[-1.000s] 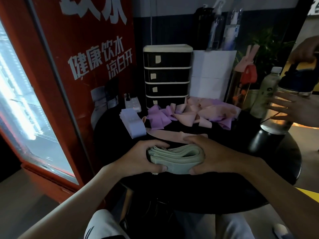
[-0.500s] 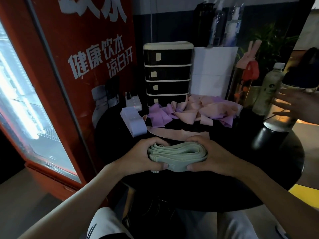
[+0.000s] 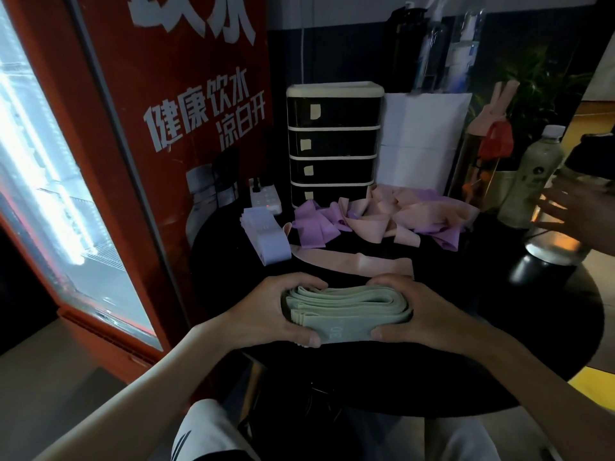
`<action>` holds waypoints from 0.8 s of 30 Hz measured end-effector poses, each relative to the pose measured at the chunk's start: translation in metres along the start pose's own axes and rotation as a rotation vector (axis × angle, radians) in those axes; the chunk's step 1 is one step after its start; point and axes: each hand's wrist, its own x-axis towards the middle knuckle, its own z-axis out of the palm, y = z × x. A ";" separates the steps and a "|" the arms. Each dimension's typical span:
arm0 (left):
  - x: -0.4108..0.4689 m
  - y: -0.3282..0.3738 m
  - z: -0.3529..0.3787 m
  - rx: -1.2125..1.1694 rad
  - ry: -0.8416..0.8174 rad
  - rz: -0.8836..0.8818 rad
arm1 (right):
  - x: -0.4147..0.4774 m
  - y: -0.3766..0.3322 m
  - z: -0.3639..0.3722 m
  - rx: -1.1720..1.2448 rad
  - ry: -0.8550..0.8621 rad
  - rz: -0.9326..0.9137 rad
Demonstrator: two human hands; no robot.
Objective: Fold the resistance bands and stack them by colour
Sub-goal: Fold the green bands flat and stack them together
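Now, beside the red fridge [image 3: 159,168], the dark round worktop [image 3: 499,361] carries a black drawer unit [image 3: 332,144] at the back and, before it, a loose heap of pink and purple bands [image 3: 416,217]. Near the front edge lies the folded green stack [image 3: 349,311]. Our left hand [image 3: 266,316] and right hand [image 3: 432,314] grip its ends, fingers [image 3: 296,281] curled round it. A pale folded stack [image 3: 266,237], perhaps lilac, sits left.

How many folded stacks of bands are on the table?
2. The green stack, gripped between the left hand and right hand; the pale stack, left of the loose pink and purple pile. That pile may hide more.
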 end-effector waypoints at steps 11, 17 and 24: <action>-0.002 0.003 -0.009 -0.158 -0.006 -0.103 | -0.003 -0.009 0.003 0.000 0.107 0.081; -0.003 0.015 -0.018 -0.560 0.201 -0.184 | -0.001 -0.033 0.014 0.282 0.119 0.162; -0.010 0.028 -0.051 -0.569 0.330 -0.315 | 0.016 -0.062 0.048 0.608 0.021 0.282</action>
